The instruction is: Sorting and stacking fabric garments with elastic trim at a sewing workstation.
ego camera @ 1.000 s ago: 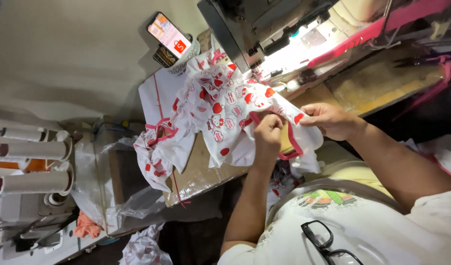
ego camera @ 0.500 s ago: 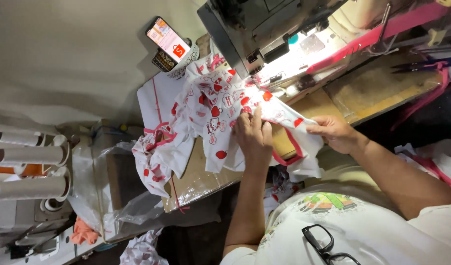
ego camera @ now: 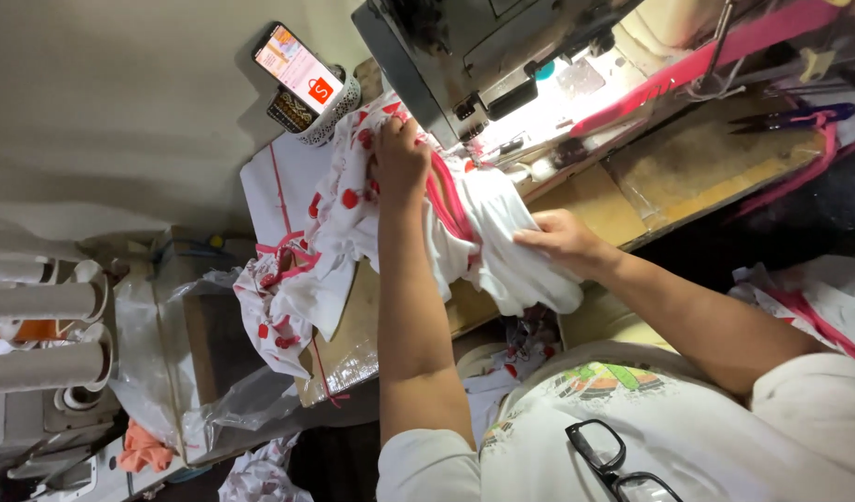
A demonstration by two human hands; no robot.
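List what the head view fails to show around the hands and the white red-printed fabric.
- Needle area: hidden behind left hand and the white red-printed fabric.
- Right hand fingertips: buried in fabric folds.
- Grey sewing machine: top cut off by the frame edge.

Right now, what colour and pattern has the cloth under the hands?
The cloth is white with red printed shapes and pink trim; the head view shows it best.

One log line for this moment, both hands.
left hand: pressing printed fabric near sewing machine | right hand: gripping white fabric fold | pink trim between hands
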